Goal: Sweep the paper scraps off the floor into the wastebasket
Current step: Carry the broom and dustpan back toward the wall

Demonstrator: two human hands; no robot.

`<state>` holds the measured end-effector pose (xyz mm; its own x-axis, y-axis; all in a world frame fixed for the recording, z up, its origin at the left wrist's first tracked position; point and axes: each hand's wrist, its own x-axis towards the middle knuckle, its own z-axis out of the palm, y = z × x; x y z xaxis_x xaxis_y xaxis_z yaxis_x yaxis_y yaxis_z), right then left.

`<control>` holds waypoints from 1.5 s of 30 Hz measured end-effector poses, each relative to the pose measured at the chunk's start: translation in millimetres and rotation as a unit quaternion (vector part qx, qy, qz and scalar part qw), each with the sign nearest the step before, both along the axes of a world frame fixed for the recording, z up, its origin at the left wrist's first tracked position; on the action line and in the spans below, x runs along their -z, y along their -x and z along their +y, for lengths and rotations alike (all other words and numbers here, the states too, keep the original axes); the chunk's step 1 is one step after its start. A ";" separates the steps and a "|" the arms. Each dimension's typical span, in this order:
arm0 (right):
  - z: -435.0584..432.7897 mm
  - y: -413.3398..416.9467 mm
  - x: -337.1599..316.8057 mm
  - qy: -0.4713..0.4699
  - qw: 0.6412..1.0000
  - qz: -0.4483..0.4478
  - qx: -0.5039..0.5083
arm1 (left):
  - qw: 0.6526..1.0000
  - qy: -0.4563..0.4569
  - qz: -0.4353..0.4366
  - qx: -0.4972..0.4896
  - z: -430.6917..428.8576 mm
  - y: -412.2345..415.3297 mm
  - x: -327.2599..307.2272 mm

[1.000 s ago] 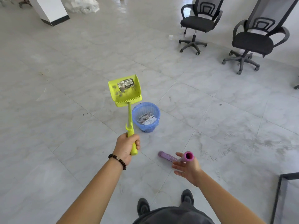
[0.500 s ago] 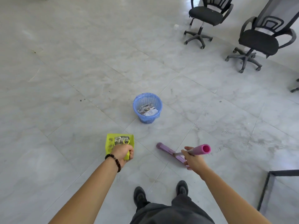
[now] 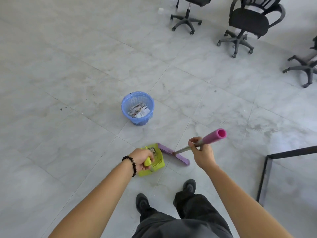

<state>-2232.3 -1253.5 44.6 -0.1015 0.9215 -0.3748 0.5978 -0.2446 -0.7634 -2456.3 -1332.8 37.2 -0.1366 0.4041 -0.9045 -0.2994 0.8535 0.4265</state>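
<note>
Step in hand: gathering scraps into the dustpan (image 3: pixel 159 161). The left hand (image 3: pixel 143 159) is clenched round the pan's handle. The pan rests on the near floor (image 3: pixel 85 83) with scraps (image 3: pixel 151 149) in it. The right hand (image 3: pixel 202 152) grasps the broom (image 3: pixel 211 137) shaft, and the broom head lies at the pan's right edge. The wastebasket (image 3: pixel 137 107) stands farther off, paper already inside. Next move, as judged: lift the pan level, bring it over the basket rim, then tip.

Both arms extended forward and down.
Left hand (image 3: pixel 141 159) gripped dustpan handle (image 3: pixel 147 162), knuckles up; right hand (image 3: pixel 202 154), to its right, had fingers curled round broom handle (image 3: pixel 211 137).
</note>
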 end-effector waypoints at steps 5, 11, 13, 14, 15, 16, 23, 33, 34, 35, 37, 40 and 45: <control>78.3 -43.4 -35.5 -0.069 0.995 0.057 0.052 | 0.981 -0.029 0.101 0.164 75.6 -44.2 -34.5; 190.1 -109.5 -100.8 -0.181 0.964 0.149 0.122 | 0.838 -0.110 0.352 0.402 211.2 -99.0 -91.4; 223.0 -132.8 -116.3 -0.191 0.963 0.145 0.120 | 0.754 -0.159 0.464 0.437 260.0 -121.3 -115.0; 237.5 -144.1 -120.8 -0.190 0.963 0.142 0.126 | 0.728 -0.183 0.498 0.435 282.5 -133.3 -125.9; 250.3 -155.6 -123.8 -0.188 0.963 0.139 0.133 | 0.711 -0.203 0.519 0.429 304.3 -144.4 -134.4; 262.4 -167.1 -124.2 -0.187 0.963 0.138 0.136 | 0.701 -0.222 0.532 0.419 325.5 -154.8 -140.2; 358.5 -238.9 -113.0 -0.186 0.964 0.093 0.168 | 0.748 -0.343 0.480 0.304 468.7 -209.1 -150.5; 541.3 -331.1 -104.5 -0.184 0.926 0.015 0.331 | 0.760 -0.426 0.331 0.363 732.6 -331.3 -122.2; 555.7 -343.1 -110.7 -0.191 0.918 0.007 0.348 | 0.755 -0.430 0.319 0.377 756.9 -350.4 -125.3; 568.5 -355.7 -116.5 -0.200 0.908 -0.001 0.368 | 0.749 -0.436 0.309 0.391 779.9 -369.8 -128.7; 587.8 -382.0 -123.9 -0.211 0.883 -0.017 0.418 | 0.725 -0.453 0.298 0.423 824.3 -411.5 -133.5; 610.0 -427.4 -129.1 -0.232 0.840 -0.035 0.490 | 0.694 -0.479 0.270 0.465 874.5 -480.9 -143.4; 666.3 -507.7 -128.9 -0.277 0.775 -0.023 0.567 | 0.627 -0.523 0.236 0.526 947.0 -608.3 -140.7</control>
<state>-1724.6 -587.2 173.5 0.8936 0.4292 0.1317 0.2683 -0.2752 -0.9232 -1848.0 -385.8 177.9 0.5516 0.8337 -0.0279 0.5656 -0.3492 0.7471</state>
